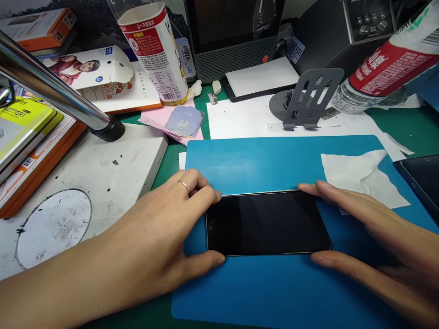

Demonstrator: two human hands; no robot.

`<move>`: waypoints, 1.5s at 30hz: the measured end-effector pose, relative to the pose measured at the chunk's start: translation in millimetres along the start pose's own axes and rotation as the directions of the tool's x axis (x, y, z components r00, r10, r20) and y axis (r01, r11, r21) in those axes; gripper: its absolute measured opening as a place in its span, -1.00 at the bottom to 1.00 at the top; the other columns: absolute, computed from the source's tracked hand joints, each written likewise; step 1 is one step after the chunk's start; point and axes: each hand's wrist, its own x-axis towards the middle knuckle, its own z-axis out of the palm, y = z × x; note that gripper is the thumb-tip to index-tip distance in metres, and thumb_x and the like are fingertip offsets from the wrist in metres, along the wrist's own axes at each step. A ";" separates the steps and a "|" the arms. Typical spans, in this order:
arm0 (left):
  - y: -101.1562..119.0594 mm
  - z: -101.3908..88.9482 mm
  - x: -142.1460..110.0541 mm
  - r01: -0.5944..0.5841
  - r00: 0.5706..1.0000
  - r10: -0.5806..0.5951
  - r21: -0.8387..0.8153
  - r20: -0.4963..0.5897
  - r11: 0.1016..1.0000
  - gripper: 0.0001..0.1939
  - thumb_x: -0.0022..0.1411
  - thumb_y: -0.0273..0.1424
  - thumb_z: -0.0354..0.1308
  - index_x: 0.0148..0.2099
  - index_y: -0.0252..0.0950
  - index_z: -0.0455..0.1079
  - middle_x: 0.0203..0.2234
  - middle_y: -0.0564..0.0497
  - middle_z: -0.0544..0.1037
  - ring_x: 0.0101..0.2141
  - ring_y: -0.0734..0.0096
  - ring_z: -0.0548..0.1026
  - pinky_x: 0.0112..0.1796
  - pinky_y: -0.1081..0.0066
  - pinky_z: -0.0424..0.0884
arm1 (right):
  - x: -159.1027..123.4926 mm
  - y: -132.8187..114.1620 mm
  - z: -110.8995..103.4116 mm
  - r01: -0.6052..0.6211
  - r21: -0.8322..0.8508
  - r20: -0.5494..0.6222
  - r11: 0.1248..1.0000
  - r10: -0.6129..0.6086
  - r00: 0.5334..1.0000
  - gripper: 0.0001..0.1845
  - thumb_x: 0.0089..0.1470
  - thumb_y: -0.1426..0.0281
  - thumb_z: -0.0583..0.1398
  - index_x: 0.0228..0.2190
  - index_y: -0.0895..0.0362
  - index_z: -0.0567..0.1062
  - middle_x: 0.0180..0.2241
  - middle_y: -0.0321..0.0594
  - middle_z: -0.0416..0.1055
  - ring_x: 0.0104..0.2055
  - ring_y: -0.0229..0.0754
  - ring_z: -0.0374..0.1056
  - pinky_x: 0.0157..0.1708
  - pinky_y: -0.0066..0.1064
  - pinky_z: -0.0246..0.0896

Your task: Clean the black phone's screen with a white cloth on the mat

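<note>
A smartphone with a dark screen lies face up and lengthwise on a blue mat. My left hand, with a ring on one finger, grips its left end, fingers at the far edge and thumb at the near edge. At the right end, my right hand holds the phone the same way, fingertips at the far corner and thumb at the near corner. Beyond my right hand a crumpled white tissue rests on the mat.
A dark phone-like device lies at the right edge. Behind the mat stand a grey folding stand, a tilted plastic bottle and a paper cup. Boxes and a metal lamp arm are on the left, above a white platform.
</note>
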 end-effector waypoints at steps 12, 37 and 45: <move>0.7 -0.3 -0.5 0.003 1.000 -0.003 0.008 -0.004 1.000 -0.59 0.19 -0.21 0.34 0.05 -0.19 0.39 -0.03 -0.09 0.43 -0.09 0.15 0.46 -0.17 0.20 0.53 | 2.3 -0.9 -0.6 -0.005 -0.028 0.056 1.000 0.006 0.998 -0.17 0.15 -0.10 0.17 0.39 -0.28 0.15 0.35 -0.42 0.30 0.30 0.13 0.34 0.11 -0.08 0.49; -1.6 -1.1 0.7 0.024 1.000 -0.024 -0.011 0.011 1.000 -0.55 0.19 -0.18 0.35 0.06 -0.17 0.37 -0.01 -0.09 0.43 -0.07 0.12 0.46 -0.16 0.18 0.52 | 1.0 3.7 -2.6 -0.054 0.016 0.109 0.998 0.052 0.993 -0.19 0.14 -0.11 0.18 0.37 -0.35 0.15 0.36 -0.40 0.27 0.33 0.19 0.30 0.18 0.04 0.40; -3.6 2.9 1.4 0.069 0.998 -0.069 -0.030 -0.014 0.997 -0.51 0.13 -0.15 0.38 0.05 -0.15 0.37 -0.02 -0.07 0.45 -0.10 0.12 0.49 -0.20 0.19 0.52 | -0.8 3.6 -2.6 -0.031 0.023 0.092 0.999 0.028 0.995 -0.19 0.15 -0.08 0.18 0.38 -0.37 0.13 0.34 -0.42 0.31 0.31 0.22 0.32 0.16 0.08 0.42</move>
